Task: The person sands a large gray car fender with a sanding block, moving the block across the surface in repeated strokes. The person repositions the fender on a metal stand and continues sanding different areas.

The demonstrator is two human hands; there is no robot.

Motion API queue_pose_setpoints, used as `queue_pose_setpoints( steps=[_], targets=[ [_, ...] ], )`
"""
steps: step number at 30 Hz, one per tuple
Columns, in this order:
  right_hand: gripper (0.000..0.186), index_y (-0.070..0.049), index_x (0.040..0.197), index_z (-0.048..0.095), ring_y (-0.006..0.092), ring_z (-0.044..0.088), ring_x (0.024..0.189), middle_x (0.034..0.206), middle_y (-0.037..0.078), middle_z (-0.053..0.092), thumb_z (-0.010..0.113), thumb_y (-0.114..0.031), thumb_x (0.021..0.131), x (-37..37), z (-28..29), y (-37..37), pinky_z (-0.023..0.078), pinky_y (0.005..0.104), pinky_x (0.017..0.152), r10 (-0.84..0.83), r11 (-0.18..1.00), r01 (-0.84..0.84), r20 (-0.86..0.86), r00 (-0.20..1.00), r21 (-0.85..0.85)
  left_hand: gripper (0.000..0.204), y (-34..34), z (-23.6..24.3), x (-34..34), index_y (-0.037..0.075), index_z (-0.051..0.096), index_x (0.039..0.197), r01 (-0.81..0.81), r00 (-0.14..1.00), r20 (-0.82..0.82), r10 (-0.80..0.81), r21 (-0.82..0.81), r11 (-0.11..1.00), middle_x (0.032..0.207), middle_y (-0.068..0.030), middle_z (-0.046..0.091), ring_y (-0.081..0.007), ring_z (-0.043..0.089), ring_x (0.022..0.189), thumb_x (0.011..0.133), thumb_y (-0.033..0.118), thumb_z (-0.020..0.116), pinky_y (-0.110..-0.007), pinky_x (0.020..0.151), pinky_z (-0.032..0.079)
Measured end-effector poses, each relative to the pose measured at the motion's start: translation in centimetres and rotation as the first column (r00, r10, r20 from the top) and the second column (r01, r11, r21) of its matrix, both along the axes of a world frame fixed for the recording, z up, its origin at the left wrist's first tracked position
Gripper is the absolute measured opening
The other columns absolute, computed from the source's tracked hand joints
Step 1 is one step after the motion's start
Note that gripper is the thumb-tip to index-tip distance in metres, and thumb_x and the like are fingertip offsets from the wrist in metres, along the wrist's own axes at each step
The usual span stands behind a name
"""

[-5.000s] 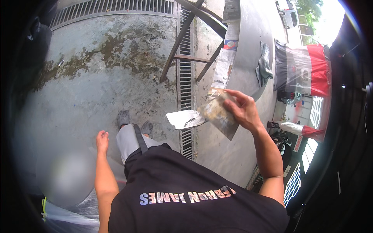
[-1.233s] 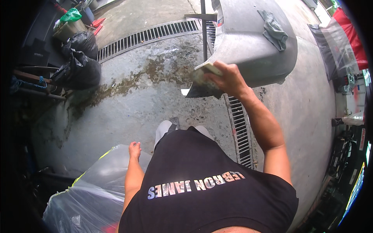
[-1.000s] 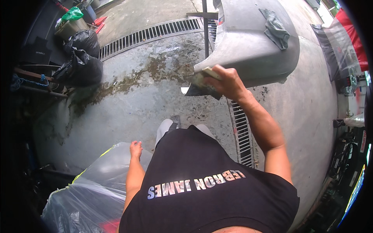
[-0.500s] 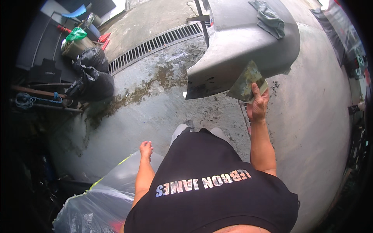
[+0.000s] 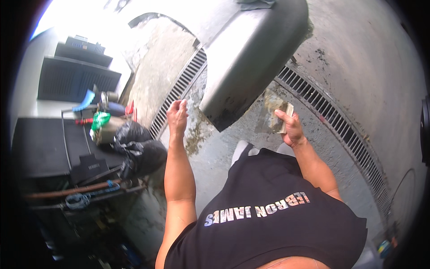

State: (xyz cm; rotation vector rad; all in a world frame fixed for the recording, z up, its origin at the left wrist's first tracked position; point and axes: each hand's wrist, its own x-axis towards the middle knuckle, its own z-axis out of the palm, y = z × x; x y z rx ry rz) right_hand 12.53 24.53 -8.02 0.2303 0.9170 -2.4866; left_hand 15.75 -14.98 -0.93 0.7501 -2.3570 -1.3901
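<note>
In my right hand (image 5: 292, 125) is a flat board smeared with putty (image 5: 272, 110), the thumb pressed on its face near a pale edge. My left hand (image 5: 177, 117) is raised and stretched forward, its fingers curled together; what they hold, if anything, is too small to make out. Ahead of both hands lies a grey car bumper (image 5: 255, 58), with dark smudges on its near end. My left hand is left of that end, and the board is just right of it, apart from it. A grey cloth (image 5: 256, 4) lies on the bumper's far part.
Drain grates (image 5: 333, 114) cross the concrete floor on both sides of the bumper. At left stand black rubbish bags (image 5: 141, 150), a bin with a green bag (image 5: 100, 120), and a rail with a coiled blue rope (image 5: 77, 201). Dark panels (image 5: 78, 74) lean behind.
My left hand has risen from beside my body to near the bumper's end. The view has turned left, and my right hand still grips the board, now held lower and closer.
</note>
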Motion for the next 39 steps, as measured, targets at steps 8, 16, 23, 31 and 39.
queue_pose_setpoints(
  steps=[8, 16, 23, 31, 39],
  targets=[
    [0.030, 0.001, 0.119, 0.069, 0.0141, 0.068, 0.098, 0.112, 0.006, 0.074, 0.072, -0.009, 0.090, 2.2, -0.2, -7.5, 0.053, 0.0310, 0.089, 0.030, 0.923, 0.038, -0.169, 0.985, 0.384, 0.051, 1.5, -4.0, -11.9, -0.005, 0.065, 0.113, 0.310, 0.936, 0.244, -0.255, -0.222, 0.924, 0.097, -0.0208, 0.069, -0.0317, 0.065, 0.090, 0.107, 0.043, 0.049, -0.043, 0.085, 0.049],
    [0.040, 0.000, 0.112, 0.070, 0.0132, 0.062, 0.066, 0.073, 0.007, 0.070, 0.083, -0.029, 0.089, 3.8, -0.5, -12.4, 0.053, 0.0322, 0.067, -0.136, 0.652, 0.350, -0.351, 0.927, 0.672, 0.053, 7.1, 1.1, -11.6, -0.009, 0.058, 0.120, 0.445, 0.879, 0.303, -0.369, -0.240, 0.863, 0.108, -0.0304, 0.066, -0.0412, 0.063, 0.101, 0.109, 0.041, 0.046, -0.048, 0.093, 0.046],
    [0.030, 0.001, 0.095, 0.069, 0.0173, 0.061, 0.068, 0.072, 0.011, 0.067, 0.081, -0.025, 0.088, 1.4, 1.0, -10.8, 0.051, 0.0368, 0.068, -0.042, 0.589, 0.310, -0.354, 0.934, 0.746, 0.055, 6.2, 0.6, -12.0, -0.012, 0.053, 0.122, 0.518, 0.843, 0.334, -0.422, -0.289, 0.805, 0.119, -0.0373, 0.060, -0.0479, 0.058, 0.115, 0.110, 0.040, 0.041, -0.051, 0.100, 0.043],
    [0.030, 0.001, 0.091, 0.067, 0.0176, 0.059, 0.068, 0.073, 0.013, 0.066, 0.080, -0.026, 0.088, 1.6, -0.8, -11.2, 0.050, 0.0371, 0.069, -0.039, 0.592, 0.353, -0.411, 0.911, 0.725, 0.052, 6.2, 0.3, -12.1, -0.008, 0.054, 0.117, 0.486, 0.857, 0.340, -0.387, -0.284, 0.827, 0.118, -0.0337, 0.061, -0.0426, 0.059, 0.112, 0.110, 0.041, 0.040, -0.049, 0.100, 0.043],
    [0.029, 0.001, 0.093, 0.067, 0.0178, 0.060, 0.067, 0.072, 0.012, 0.067, 0.081, -0.023, 0.087, 0.6, -0.1, -10.4, 0.050, 0.0368, 0.067, -0.036, 0.616, 0.330, -0.393, 0.919, 0.716, 0.053, 6.5, 0.6, -12.1, -0.007, 0.056, 0.120, 0.476, 0.858, 0.368, -0.359, -0.302, 0.826, 0.122, -0.0325, 0.060, -0.0409, 0.059, 0.113, 0.110, 0.042, 0.040, -0.049, 0.101, 0.043]
  ],
)
